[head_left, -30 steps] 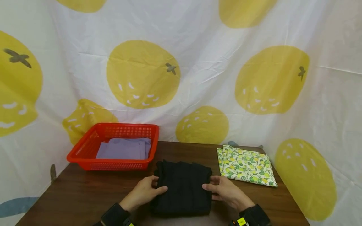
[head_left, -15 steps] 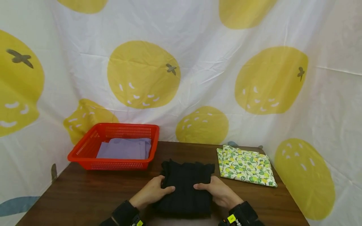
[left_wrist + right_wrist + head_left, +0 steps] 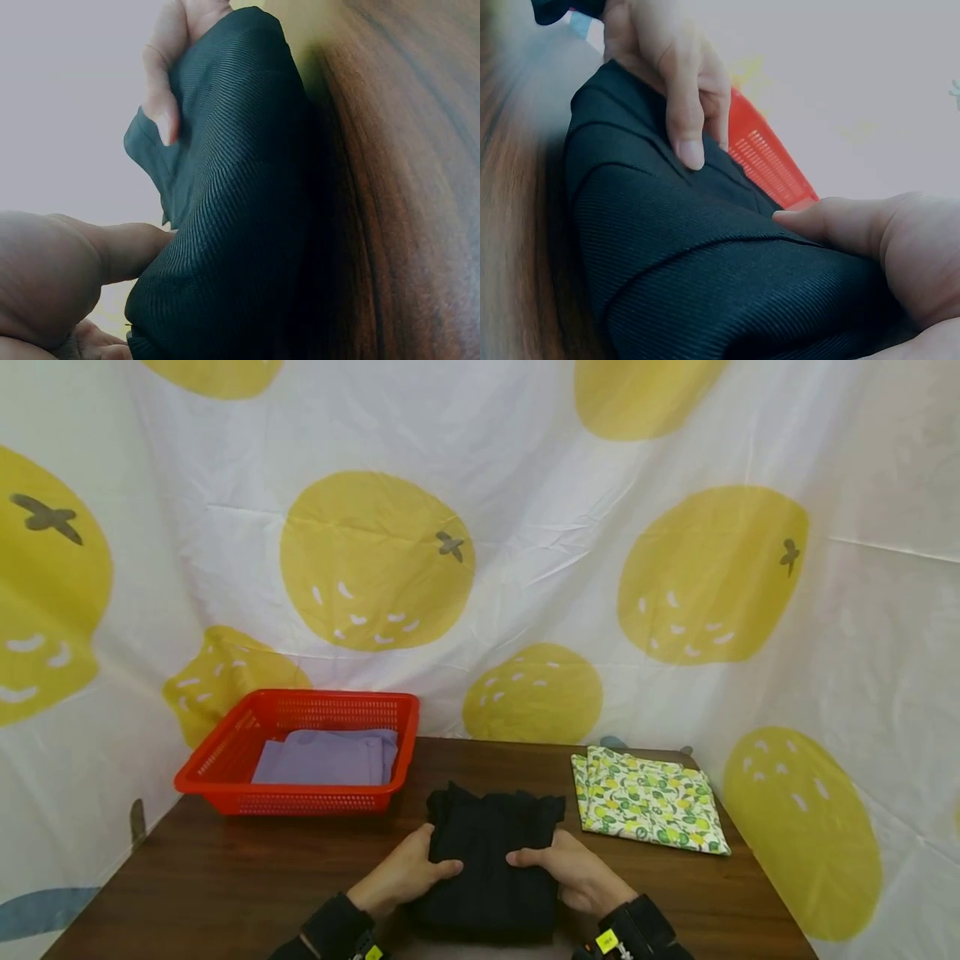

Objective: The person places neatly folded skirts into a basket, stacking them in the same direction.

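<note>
A folded black cloth bundle (image 3: pixel 487 885) with fine ribbing lies between both hands at the front middle of the table. My left hand (image 3: pixel 401 872) grips its left side, thumb on top and the other fingers tucked out of sight at the edge. Opposite, my right hand (image 3: pixel 581 870) holds the right side the same way, its thumb pressed on the upper face. In the right wrist view the layered folds of the black cloth (image 3: pixel 667 232) show along its near edge. Close up in the left wrist view, the cloth (image 3: pixel 232 180) stands just over the wood.
At the back left a red plastic basket (image 3: pixel 300 802) holds folded lilac cloth (image 3: pixel 322 760). Folded fabric with a lemon print (image 3: pixel 648 797) lies at the right of the brown wooden table (image 3: pixel 247 877). A white curtain with large lemons (image 3: pixel 540 568) hangs behind.
Both hands have moved inward and taken a firmer grip, thumbs further over the cloth. The black bundle's far part has shifted slightly right and narrowed. Basket and lemon-print fabric stay put.
</note>
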### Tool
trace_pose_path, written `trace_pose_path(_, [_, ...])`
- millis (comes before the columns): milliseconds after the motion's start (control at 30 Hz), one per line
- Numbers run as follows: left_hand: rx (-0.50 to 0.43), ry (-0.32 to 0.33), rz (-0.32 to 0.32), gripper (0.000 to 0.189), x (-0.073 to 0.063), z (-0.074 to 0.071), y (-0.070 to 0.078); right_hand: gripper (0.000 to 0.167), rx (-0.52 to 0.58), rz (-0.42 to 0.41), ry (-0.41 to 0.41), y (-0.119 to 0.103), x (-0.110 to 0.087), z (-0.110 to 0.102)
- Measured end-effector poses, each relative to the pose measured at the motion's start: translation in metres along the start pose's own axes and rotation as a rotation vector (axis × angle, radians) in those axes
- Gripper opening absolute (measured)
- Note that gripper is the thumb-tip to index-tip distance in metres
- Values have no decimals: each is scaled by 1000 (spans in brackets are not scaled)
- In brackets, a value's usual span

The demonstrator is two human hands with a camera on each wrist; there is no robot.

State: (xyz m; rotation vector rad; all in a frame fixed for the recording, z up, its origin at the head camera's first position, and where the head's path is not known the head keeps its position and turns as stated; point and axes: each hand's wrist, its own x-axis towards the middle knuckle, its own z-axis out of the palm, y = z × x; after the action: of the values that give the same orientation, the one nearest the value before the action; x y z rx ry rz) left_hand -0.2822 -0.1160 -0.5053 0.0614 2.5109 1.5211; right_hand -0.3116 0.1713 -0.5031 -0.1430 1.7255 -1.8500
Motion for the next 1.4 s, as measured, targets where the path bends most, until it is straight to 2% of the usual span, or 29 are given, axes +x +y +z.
trace_pose_path(233, [-48,-12,-17,91,-1,-6,0,60,61,41,-2,-8,-2,0])
trace_pose_path(333, [-41,-15,16,86,2,-11,2,56,103,55,-15,-11,-2,-2])
trace_pose_path(433, [-60,4,58,74,4,-16,7,63,148,67,-34,-14,-1,-4])
trace_pose_path(467, [-73,6,72,70,5,-17,9,72,166,68,-42,-16,-2,-5])
trace_pose_path(567, [-103,33,97,67,5,-21,18,78,199,68,-57,-22,0,-6])
trace_pose_path(800, [-82,48,115,72,6,-35,33,44,180,22,-36,-38,2,-3])
trace_pose_path(933, [-79,38,136,71,8,-49,42,48,138,-37,-27,-54,6,1])
trace_pose_path(1033, [-72,29,176,70,11,-62,48,54,113,-82,-42,-68,11,4])
trace_pose_path(1167, [-72,31,214,72,16,-81,53,58,123,-111,-62,-87,21,13])
trace_pose_path(1400, [-163,98,171,68,25,-122,55,53,200,-113,-83,-112,52,39])
